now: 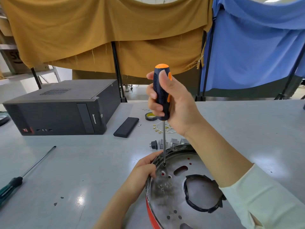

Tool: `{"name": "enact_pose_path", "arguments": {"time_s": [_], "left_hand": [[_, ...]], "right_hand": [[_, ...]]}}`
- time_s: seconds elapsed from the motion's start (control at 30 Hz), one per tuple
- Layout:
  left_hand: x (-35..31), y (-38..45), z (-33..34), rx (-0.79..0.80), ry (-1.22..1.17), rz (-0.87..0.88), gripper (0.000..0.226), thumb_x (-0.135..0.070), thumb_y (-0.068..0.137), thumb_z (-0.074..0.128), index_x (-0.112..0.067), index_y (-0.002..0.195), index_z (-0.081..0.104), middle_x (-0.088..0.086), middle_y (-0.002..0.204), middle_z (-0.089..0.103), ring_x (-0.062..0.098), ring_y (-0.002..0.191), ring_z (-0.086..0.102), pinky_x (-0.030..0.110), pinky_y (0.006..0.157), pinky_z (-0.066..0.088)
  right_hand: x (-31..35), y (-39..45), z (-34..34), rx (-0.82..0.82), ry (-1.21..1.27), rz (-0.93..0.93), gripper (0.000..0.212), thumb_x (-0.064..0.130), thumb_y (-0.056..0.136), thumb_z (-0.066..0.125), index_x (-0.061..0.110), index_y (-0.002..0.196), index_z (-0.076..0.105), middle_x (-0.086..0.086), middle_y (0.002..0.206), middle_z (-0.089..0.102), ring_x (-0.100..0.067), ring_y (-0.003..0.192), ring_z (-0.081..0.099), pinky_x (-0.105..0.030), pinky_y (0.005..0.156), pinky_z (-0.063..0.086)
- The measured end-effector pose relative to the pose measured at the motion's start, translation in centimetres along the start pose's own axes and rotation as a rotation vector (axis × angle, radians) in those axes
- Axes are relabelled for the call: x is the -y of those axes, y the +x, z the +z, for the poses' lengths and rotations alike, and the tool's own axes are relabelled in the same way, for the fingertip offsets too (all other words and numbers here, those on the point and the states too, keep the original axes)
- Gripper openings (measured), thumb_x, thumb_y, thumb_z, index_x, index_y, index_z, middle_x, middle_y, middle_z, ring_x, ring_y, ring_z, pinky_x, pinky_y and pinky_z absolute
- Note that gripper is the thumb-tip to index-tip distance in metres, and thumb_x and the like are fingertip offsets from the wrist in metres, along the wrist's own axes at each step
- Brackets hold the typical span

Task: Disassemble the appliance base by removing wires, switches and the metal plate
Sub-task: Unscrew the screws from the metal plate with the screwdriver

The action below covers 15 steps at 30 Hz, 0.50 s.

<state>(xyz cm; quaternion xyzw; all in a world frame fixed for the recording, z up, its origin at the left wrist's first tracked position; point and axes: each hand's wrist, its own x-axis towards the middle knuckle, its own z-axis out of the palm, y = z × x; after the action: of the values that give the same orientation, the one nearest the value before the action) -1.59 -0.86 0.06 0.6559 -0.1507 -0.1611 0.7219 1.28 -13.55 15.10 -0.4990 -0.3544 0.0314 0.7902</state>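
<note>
The round appliance base (149, 209), red outside, lies at the bottom right with its metal plate (165, 195) facing up. My right hand (171, 103) grips a black and orange screwdriver (161, 91) upright, its tip set in a hole of the plate near the far rim. My left hand (145, 169) holds the base's left rim, fingers curled over the edge. Several removed switches (165, 143) lie just beyond the base. Loose white wires with brass terminals (158, 128) lie further back.
A black computer case (62, 108) stands at the left. A black flat box (126, 127) and a roll of black tape (150, 116) lie behind the base. A green-handled screwdriver (24, 174) lies at the left front. Cloth-draped racks stand behind the table.
</note>
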Motion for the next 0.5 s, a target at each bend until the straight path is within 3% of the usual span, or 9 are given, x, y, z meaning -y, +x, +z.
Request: {"name": "enact_pose_path", "arguments": {"time_s": [0.07,0.17,0.27,0.37,0.43,0.5], "left_hand": [[0.1,0.0,0.0,0.004,0.007,-0.004,0.074,-0.002,0.05,0.04,-0.02,0.116,0.068,0.01,0.102,0.072,0.014,0.08,0.068,0.02,0.064,0.051],[0.1,0.0,0.1,0.009,0.003,-0.003,0.074,-0.001,0.05,0.04,-0.016,0.118,0.066,0.007,0.093,0.072,0.011,0.071,0.066,0.018,0.061,0.05],[0.1,0.0,0.0,0.003,0.003,0.007,0.073,-0.001,0.051,0.04,-0.019,0.115,0.068,0.007,0.099,0.072,0.014,0.081,0.068,0.02,0.065,0.051],[0.0,0.0,0.0,0.001,-0.006,0.013,0.071,0.0,0.051,0.039,-0.024,0.109,0.071,0.007,0.105,0.072,0.013,0.084,0.068,0.018,0.063,0.051],[-0.1,0.0,0.1,0.002,-0.007,0.008,0.071,0.0,0.051,0.039,-0.022,0.111,0.071,0.008,0.104,0.072,0.011,0.08,0.068,0.017,0.062,0.051],[0.0,0.0,0.1,-0.003,-0.003,0.001,0.072,-0.001,0.051,0.039,-0.023,0.111,0.07,0.008,0.102,0.072,0.011,0.077,0.067,0.017,0.061,0.05]], "right_hand": [[0.3,0.1,-0.3,0.059,0.076,0.061,0.028,0.036,0.092,0.041,0.012,0.097,0.055,0.003,0.064,0.045,-0.01,0.046,0.032,-0.021,0.041,0.022],[0.2,0.1,-0.6,0.002,-0.018,0.03,0.028,0.036,0.086,0.058,0.012,0.097,0.047,0.004,0.062,0.046,-0.01,0.045,0.032,-0.021,0.041,0.023],[-0.7,0.0,-0.6,-0.184,-0.138,-0.089,0.028,0.023,0.083,0.069,0.015,0.088,0.042,0.002,0.058,0.048,-0.015,0.046,0.036,-0.022,0.04,0.031],[-0.9,0.1,-0.8,-0.389,-0.298,-0.226,0.024,0.023,0.085,0.068,0.012,0.088,0.046,0.0,0.068,0.061,-0.018,0.053,0.049,-0.027,0.046,0.043],[-1.0,0.0,-0.6,-0.341,-0.299,-0.254,0.02,0.021,0.089,0.062,0.01,0.088,0.046,-0.001,0.07,0.06,-0.019,0.049,0.047,-0.028,0.046,0.039],[-0.8,0.0,-0.4,-0.2,-0.137,-0.178,0.018,0.023,0.09,0.056,0.009,0.089,0.044,-0.001,0.063,0.051,-0.018,0.043,0.037,-0.028,0.044,0.028]]}}
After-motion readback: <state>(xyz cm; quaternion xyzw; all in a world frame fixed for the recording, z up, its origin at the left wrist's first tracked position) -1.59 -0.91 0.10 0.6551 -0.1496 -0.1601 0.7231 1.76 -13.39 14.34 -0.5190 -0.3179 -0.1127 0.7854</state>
